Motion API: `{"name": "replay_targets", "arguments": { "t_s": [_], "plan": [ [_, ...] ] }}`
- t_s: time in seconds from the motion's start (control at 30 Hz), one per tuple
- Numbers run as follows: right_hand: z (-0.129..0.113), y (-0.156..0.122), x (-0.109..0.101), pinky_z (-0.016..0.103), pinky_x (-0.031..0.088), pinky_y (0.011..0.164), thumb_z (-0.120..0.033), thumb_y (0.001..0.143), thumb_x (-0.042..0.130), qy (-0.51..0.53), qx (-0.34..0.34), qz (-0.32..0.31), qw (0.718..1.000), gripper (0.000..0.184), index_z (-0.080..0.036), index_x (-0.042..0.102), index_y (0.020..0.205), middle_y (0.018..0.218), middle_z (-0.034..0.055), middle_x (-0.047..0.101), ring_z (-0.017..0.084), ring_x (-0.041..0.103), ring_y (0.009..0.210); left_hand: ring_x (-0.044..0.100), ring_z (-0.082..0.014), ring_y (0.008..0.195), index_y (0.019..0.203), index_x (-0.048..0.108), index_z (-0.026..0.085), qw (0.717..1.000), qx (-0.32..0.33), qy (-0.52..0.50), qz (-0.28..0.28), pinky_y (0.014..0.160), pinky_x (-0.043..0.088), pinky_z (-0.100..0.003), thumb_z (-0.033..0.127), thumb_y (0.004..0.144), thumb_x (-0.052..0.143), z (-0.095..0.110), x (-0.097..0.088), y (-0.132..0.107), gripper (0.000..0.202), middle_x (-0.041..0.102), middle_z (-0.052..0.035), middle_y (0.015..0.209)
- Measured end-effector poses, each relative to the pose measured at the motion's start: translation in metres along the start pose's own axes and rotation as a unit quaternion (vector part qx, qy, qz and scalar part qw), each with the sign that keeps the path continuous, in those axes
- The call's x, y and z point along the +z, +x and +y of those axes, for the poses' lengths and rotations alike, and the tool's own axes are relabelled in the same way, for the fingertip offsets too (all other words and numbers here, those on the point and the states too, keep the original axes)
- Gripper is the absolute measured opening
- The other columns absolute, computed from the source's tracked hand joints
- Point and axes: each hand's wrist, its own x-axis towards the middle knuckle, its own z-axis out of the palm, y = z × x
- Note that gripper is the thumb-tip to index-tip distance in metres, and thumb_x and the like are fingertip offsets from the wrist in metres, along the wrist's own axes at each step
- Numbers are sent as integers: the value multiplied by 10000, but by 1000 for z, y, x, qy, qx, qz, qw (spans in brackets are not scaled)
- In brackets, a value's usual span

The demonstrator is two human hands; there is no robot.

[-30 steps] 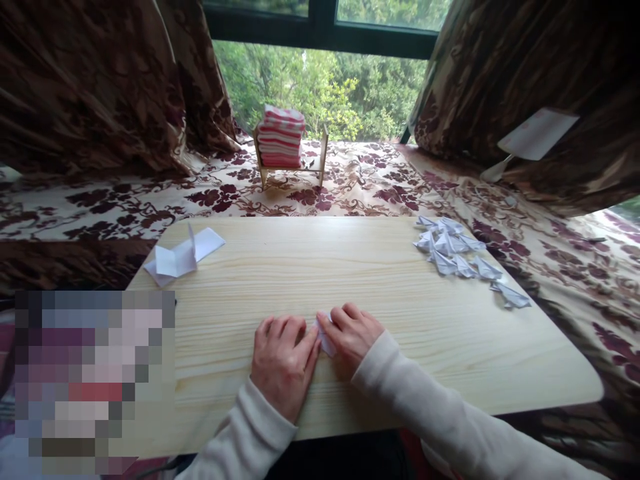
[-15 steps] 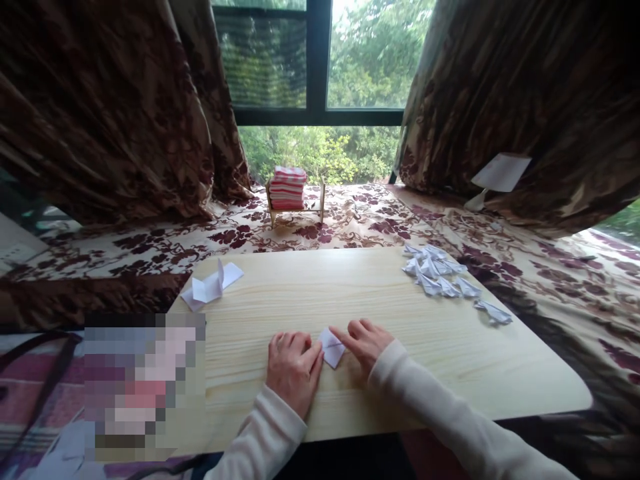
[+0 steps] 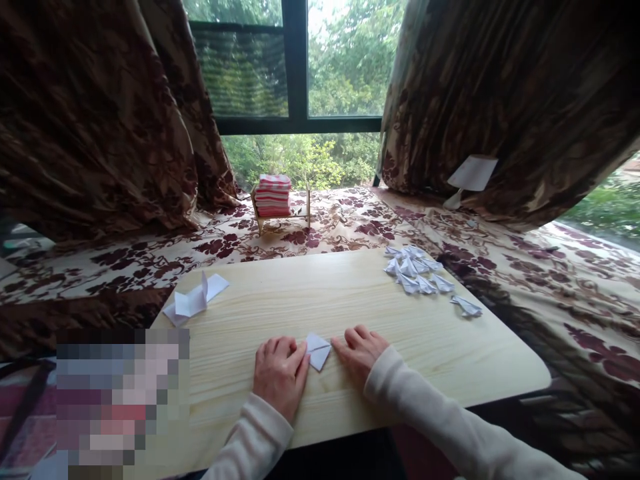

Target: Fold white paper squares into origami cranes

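A small folded white paper square [image 3: 319, 352] lies on the table in front of me, turned like a diamond with a crease line across it. At its left corner, my left hand [image 3: 281, 373] pinches the edge with thumb and forefinger, holding it down. My right hand [image 3: 359, 353] rests just to the right of the paper, its forefinger stretched out with the tip beside the right corner and the other fingers loosely bent. I cannot tell whether that fingertip touches the paper.
On the pale wooden table [image 3: 280, 287], several folded paper pieces [image 3: 410, 267] are heaped at the back right, and one more [image 3: 466, 306] lies apart. Partly folded sheets [image 3: 193, 301] stand at the back left. Beyond are a small rack with striped cloths [image 3: 274, 197] and a lamp [image 3: 473, 175].
The view has swung slightly to the right. My right forefinger has slid from over the paper to its right corner, uncovering the surface. My left hand keeps its hold.
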Motion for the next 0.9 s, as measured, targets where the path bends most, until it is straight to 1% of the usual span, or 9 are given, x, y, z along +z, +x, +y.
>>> {"name": "replay_targets", "arguments": {
  "t_s": [0.1,0.2,0.37,0.47,0.53,0.6,0.7,0.8,0.9],
  "plan": [
    [-6,1,2,326,370,607,-189,827,467,-7,-4,18,1000,390,-301,467,1200,900,81,590,231,489,816,486,-201,811,914,644,225,1000,6,-5,4,742,376,-367,220,807,495,-1,0,1,184,568,-44,794],
    [-15,4,7,317,337,591,-200,852,441,-9,-16,37,999,363,-352,465,1181,875,62,590,217,488,798,483,-202,803,906,647,225,1000,6,-13,4,735,376,-369,221,805,499,-3,2,2,180,566,-44,786],
    [-17,3,17,312,304,559,-204,828,485,-1,-66,98,993,366,-307,473,1179,824,61,580,214,470,748,477,-202,806,900,647,225,999,15,-30,-3,755,369,-386,222,804,504,-10,1,4,172,564,-41,783],
    [-14,1,18,318,308,576,-168,809,502,4,-59,126,990,354,-264,507,1150,804,64,577,209,461,742,474,-201,809,915,641,226,999,25,-39,-5,773,367,-396,209,806,501,-15,-1,0,178,557,-39,783],
    [-11,0,16,320,332,603,-160,800,507,23,-57,113,992,357,-232,515,1149,816,70,581,212,464,761,473,-201,820,918,635,227,999,25,-46,-9,798,358,-409,190,806,497,-19,-3,-4,182,553,-39,798],
    [-6,1,12,319,369,633,-155,777,516,62,-49,81,994,387,-207,511,1161,837,72,585,215,471,774,472,-203,846,942,621,217,998,19,-57,-7,815,350,-417,172,801,499,-25,-6,-8,191,550,-47,842],
    [1,11,1,304,416,688,-116,755,473,150,-28,49,987,410,-172,508,1160,887,80,579,200,491,792,479,-206,874,1004,582,191,997,-4,-77,22,787,363,-395,166,789,517,-31,-11,-9,226,545,-66,910],
    [3,31,-7,294,434,715,-165,803,423,226,-18,43,973,287,-173,570,1050,907,82,573,190,513,829,492,-200,848,888,602,197,994,-40,-101,27,762,368,-382,178,790,515,-31,-13,-1,132,549,-53,869],
    [-2,52,-12,300,436,717,-204,786,481,247,1,5,969,240,-174,593,996,919,77,576,195,523,851,492,-198,813,765,599,197,991,-67,-115,6,751,370,-379,211,791,513,-25,-10,8,90,548,-45,821]
  ]
}}
